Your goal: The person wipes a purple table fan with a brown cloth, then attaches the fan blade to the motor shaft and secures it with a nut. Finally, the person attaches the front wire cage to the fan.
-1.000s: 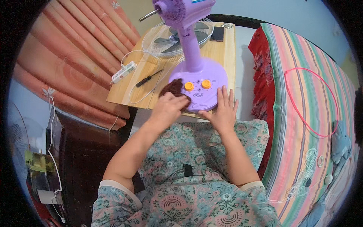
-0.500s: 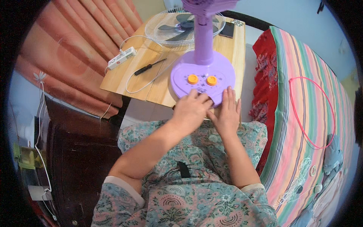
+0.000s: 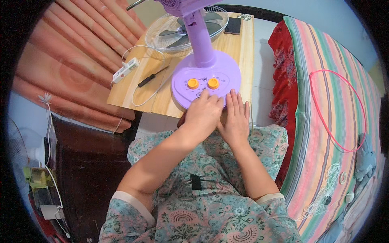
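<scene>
I can't tell whether the curled left fingers [image 3: 211, 101] grip anything; the right fingers [image 3: 236, 103] lie straight on the fan [image 3: 204, 58], just ahead, its post [image 3: 199, 38] partly blocking the cage [image 3: 163, 42] beyond; leftward, a screwdriver [image 3: 149, 78].

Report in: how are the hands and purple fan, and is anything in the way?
Left hand over fan base's front, grip hidden. Right hand open against its front-right edge. Fan upright on table. Screwdriver lies left, clear of both hands.
</scene>
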The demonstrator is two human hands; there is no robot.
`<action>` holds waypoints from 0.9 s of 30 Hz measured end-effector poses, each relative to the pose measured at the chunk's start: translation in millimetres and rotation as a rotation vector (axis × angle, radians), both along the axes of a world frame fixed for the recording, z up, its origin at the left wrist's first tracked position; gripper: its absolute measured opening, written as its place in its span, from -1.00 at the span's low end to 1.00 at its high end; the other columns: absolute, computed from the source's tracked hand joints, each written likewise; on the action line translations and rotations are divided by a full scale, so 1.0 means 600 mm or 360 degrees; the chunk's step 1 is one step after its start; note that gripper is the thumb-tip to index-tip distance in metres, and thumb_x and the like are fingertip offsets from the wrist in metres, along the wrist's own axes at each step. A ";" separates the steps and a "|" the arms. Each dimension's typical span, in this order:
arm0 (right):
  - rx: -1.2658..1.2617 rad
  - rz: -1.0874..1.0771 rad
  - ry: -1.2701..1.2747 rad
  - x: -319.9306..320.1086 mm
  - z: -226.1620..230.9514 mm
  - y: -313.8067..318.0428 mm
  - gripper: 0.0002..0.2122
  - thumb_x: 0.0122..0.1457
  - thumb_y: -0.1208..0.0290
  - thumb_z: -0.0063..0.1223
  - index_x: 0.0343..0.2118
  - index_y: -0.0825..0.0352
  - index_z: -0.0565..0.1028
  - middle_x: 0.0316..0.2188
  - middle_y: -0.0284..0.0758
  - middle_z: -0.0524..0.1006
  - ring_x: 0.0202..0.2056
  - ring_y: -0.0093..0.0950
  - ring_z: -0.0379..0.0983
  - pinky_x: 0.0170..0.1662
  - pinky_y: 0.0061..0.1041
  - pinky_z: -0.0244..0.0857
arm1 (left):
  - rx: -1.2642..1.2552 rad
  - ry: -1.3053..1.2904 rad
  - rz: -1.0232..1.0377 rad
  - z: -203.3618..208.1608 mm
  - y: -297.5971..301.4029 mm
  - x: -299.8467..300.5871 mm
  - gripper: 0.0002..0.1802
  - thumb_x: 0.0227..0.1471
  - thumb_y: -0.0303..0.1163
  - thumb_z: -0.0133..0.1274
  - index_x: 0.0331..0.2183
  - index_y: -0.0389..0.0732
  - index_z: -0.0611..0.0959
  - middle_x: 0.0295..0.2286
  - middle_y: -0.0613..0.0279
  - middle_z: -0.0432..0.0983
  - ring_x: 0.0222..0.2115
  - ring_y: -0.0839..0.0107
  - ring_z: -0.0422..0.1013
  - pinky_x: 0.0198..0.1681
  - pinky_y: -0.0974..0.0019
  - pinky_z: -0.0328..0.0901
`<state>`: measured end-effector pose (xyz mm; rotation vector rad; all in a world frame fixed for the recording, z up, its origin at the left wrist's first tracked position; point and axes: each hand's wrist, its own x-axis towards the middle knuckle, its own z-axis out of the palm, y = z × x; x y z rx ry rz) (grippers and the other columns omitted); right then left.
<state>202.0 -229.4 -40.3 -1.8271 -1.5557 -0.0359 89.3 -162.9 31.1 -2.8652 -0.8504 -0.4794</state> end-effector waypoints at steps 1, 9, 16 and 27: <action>-0.0004 0.0008 0.0024 0.002 0.001 0.000 -0.25 -0.09 0.28 0.25 0.18 0.41 0.18 0.27 -0.20 0.11 0.27 -0.23 0.03 0.29 -0.08 -0.18 | -0.0010 -0.0114 -0.0004 -0.012 0.004 0.022 -0.61 -0.28 -0.46 0.15 -0.25 -0.21 0.63 -0.39 0.22 0.48 -0.29 0.18 0.37 -0.27 0.22 0.36; 0.0604 0.0591 0.2320 0.046 0.006 -0.026 -0.33 0.21 0.27 -0.07 0.29 0.38 -0.08 0.29 -0.14 0.03 0.29 -0.30 -0.03 0.30 -0.29 -0.15 | -0.1037 -0.1242 0.0025 0.017 0.003 0.065 -0.68 -0.06 -0.55 -0.03 -0.17 -0.26 0.55 -0.23 0.15 0.52 -0.18 0.29 0.44 -0.08 0.26 0.33; 0.0664 -0.0072 0.2050 0.089 0.064 -0.027 -0.49 0.14 0.50 0.12 0.15 0.41 0.25 -0.03 -0.19 0.42 -0.04 -0.45 0.37 0.04 -0.49 0.26 | -0.1508 -0.1267 -0.0206 0.021 -0.013 0.053 -0.60 0.10 -0.36 0.02 -0.02 -0.27 0.46 -0.03 0.08 0.38 0.04 0.24 0.28 0.14 0.24 0.12; 0.0677 -0.0156 0.1335 0.200 0.159 0.108 -0.65 0.18 0.39 0.07 0.01 0.38 0.38 -0.11 -0.27 0.49 -0.11 -0.42 0.46 -0.04 -0.42 0.34 | -0.0558 -0.1290 0.0096 -0.018 0.076 -0.018 -0.50 0.02 -0.47 0.07 0.04 -0.26 0.41 -0.03 0.02 0.30 0.04 0.10 0.23 0.12 0.11 0.13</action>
